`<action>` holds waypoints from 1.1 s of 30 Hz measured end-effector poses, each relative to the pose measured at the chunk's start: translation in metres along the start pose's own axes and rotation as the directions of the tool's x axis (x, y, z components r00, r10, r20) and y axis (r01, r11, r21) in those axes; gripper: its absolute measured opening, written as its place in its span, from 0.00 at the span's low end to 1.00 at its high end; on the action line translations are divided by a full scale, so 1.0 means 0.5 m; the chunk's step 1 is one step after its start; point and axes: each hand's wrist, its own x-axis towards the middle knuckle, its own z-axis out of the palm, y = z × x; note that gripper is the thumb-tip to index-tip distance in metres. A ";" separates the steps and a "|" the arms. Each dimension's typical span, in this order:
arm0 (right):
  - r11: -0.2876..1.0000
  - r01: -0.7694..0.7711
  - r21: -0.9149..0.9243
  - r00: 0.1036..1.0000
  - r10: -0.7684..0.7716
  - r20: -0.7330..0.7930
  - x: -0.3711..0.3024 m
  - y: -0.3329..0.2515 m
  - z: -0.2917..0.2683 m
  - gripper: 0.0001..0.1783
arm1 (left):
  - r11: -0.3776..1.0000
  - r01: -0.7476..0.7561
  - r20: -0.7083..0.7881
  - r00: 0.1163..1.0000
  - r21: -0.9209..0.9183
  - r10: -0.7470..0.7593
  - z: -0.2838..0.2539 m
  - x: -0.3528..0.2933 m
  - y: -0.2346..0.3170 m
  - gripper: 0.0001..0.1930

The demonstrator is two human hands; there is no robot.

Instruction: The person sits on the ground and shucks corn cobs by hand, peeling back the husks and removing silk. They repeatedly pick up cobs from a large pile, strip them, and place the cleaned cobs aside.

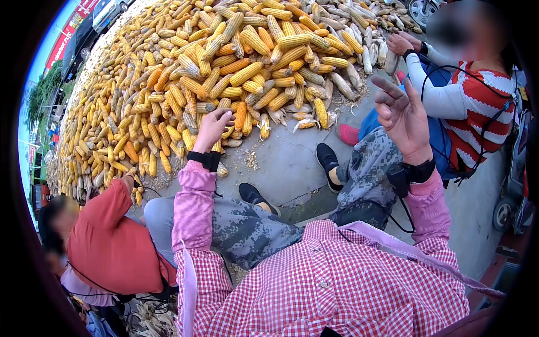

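I watch the left hand (213, 128) at the corn heap (247, 73)'s near edge, right hand (405, 124) raised, thumb spread.

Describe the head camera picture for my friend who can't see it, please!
A big pile of yellow and orange corn cobs lies on grey ground before a person in a pink checked shirt. Their left hand is at the pile's near edge; their right hand is raised, open. One person in red is at left, another in red-and-white stripes at right.
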 end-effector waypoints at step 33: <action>0.949 -0.310 -0.053 0.937 0.295 -0.189 0.393 0.200 0.027 0.16 | 0.985 0.082 -0.270 0.962 0.151 -0.039 -0.269 0.139 -0.062 0.16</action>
